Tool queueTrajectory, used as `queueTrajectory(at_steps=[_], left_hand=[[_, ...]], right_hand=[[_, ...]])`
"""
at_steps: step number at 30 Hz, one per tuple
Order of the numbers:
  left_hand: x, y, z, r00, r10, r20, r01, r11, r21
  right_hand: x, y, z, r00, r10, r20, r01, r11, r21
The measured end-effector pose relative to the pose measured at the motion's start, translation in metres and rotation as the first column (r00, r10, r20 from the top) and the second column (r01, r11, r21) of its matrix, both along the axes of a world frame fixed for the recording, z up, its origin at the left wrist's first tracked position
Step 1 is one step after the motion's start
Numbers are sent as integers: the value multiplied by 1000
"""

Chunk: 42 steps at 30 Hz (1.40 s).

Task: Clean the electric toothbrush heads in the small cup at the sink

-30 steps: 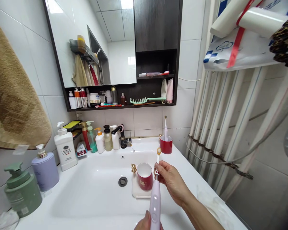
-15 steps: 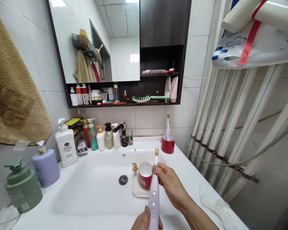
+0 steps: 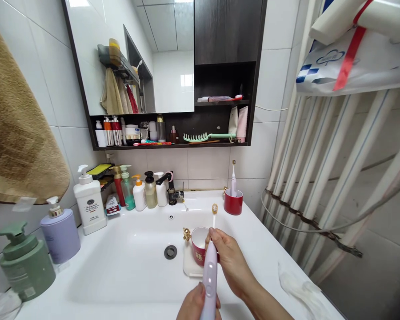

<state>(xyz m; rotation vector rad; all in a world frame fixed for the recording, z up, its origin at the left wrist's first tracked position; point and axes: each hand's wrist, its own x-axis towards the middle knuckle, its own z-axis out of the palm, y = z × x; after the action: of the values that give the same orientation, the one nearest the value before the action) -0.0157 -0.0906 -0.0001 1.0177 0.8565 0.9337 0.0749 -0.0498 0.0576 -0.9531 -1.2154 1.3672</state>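
A pale lilac electric toothbrush (image 3: pixel 210 278) points up and away from me over the sink's front part. My left hand (image 3: pixel 194 302) is wrapped round the lower handle, cut off by the bottom edge of the view. Higher up, my right hand (image 3: pixel 228 258) pinches the slim neck of the brush head (image 3: pixel 214 210), whose bristles look golden brown. Behind the handle, a red cup (image 3: pixel 197 249) with a gold bear-shaped handle stands on a whitish tray (image 3: pixel 190 268), partly hidden by the toothbrush and my fingers.
The white sink (image 3: pixel 126 266) has a dark drain (image 3: pixel 170 252) and a black faucet (image 3: pixel 173 191). A second red cup (image 3: pixel 233 204) holds another electric toothbrush (image 3: pixel 234 182). Pump bottles line the left side, including a purple one (image 3: pixel 60 238). Pipes (image 3: pixel 323 178) run along the right.
The toothbrush and both hands have shifted slightly left. The handle's upper end now covers more of the red cup's right side. Both hands keep their hold.
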Motion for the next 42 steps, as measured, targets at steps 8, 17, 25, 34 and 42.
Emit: queueTrajectory(at_steps=[8, 17, 25, 34, 42], left_hand=[[-14, 50, 37, 834, 321, -448, -79, 874, 479], [1, 97, -18, 464, 479, -745, 73, 818, 571], [13, 154, 13, 363, 545, -756, 189, 751, 632], [50, 249, 37, 333, 602, -726, 190, 711, 677], [74, 274, 30, 404, 587, -701, 155, 712, 685]], right_hand=[[8, 33, 11, 950, -168, 262, 75, 941, 329], [10, 113, -27, 667, -476, 573, 176, 848, 500], [24, 153, -30, 563, -509, 651, 183, 845, 502], [46, 245, 9, 393, -605, 692, 296, 796, 528], [53, 273, 4, 394, -572, 719, 339, 818, 465]])
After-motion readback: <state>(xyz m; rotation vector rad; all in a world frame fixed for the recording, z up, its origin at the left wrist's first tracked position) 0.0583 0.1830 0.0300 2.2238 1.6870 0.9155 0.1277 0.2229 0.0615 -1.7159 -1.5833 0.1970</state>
